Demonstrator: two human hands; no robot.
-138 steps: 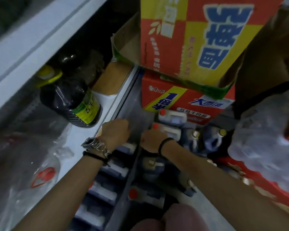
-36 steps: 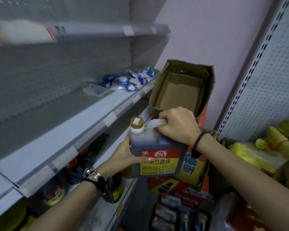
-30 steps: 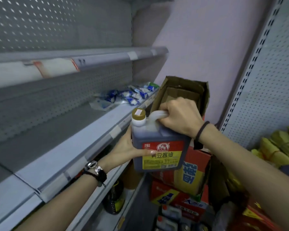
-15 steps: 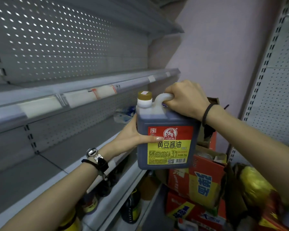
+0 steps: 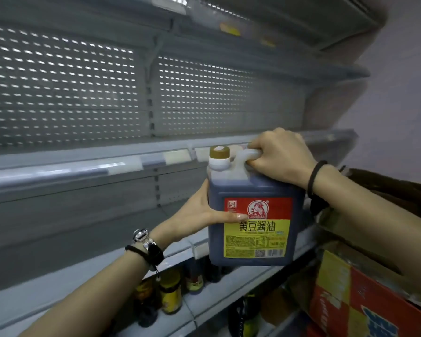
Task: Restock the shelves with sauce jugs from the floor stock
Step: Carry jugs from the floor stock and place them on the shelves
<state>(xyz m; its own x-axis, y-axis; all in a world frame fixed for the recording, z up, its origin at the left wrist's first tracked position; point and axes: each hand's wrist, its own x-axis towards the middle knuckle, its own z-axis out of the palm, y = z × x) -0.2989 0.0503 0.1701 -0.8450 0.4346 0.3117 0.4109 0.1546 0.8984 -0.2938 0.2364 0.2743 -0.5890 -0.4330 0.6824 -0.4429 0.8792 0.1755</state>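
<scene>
Out in front of the grey shelf (image 5: pixel 88 254), the soy sauce jug (image 5: pixel 253 222) hangs upright in the air, gold cap (image 5: pixel 219 152) uppermost and the red-and-yellow label facing the camera. Its long axis runs straight up and down, so the whole dark body sits below the handle (image 5: pixel 249 153). The right hand (image 5: pixel 281 155) has its grip closed over that handle from above and seems to carry the weight. The left hand (image 5: pixel 196 215) clasps the jug's left side, thumb laid across the label and the fingers hidden behind, steadying rather than lifting by the look of it. The shelf deck lies to the left of the jug and further from the camera. The left hand is therefore the nearer one to it, and the move ahead looks like a sideways-and-inward slide. The base looks about level with the shelf's front edge; I cannot tell if it clears it. An upper shelf rail (image 5: pixel 83 166) runs behind at cap level. Small jars (image 5: pixel 170 295) stand below, and printed cartons (image 5: pixel 362 302) are stacked to the right.
</scene>
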